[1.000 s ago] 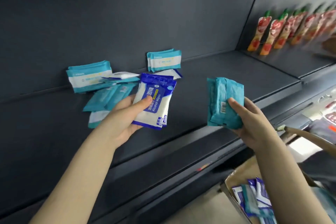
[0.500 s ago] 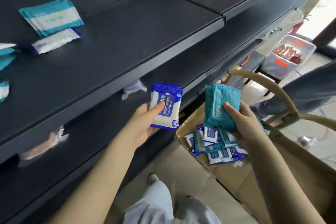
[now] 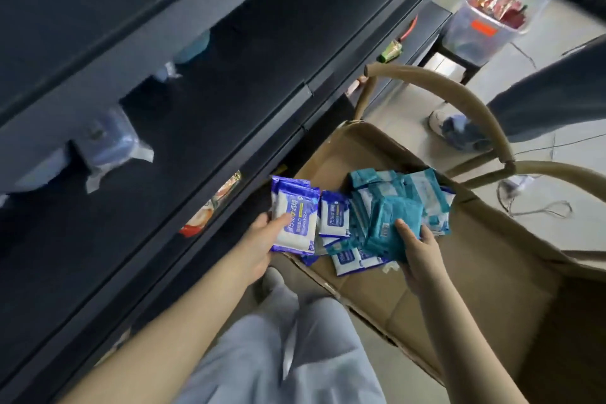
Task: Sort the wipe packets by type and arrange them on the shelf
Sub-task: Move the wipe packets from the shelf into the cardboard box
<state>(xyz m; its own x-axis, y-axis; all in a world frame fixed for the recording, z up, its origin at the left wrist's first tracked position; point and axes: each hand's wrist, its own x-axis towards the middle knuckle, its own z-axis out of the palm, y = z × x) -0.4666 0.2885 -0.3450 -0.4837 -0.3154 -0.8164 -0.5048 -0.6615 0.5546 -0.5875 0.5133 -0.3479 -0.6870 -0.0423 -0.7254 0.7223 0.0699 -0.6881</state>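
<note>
My left hand (image 3: 259, 239) grips a blue-and-white alcohol wipe packet (image 3: 295, 220), thumb across its front, at the left edge of a cardboard box (image 3: 459, 272). My right hand (image 3: 416, 249) holds a small stack of teal wipe packets (image 3: 390, 226) just above the pile in the box. That pile (image 3: 347, 239) mixes several blue-and-white and teal packets. The dark shelf (image 3: 164, 26) where packets were laid is up at the left; its top is out of sight.
Lower shelves (image 3: 196, 128) hold wrapped goods, one a red-and-white pack (image 3: 210, 207) at the edge. A bag with tan handles (image 3: 465, 102) surrounds the box. A clear bin of red packets (image 3: 498, 3) and another person's shoe (image 3: 442, 121) lie at the right.
The view has swung down from the shelf to the box on the floor. Both hands, still holding their packets, have come down over the pile in the box.
</note>
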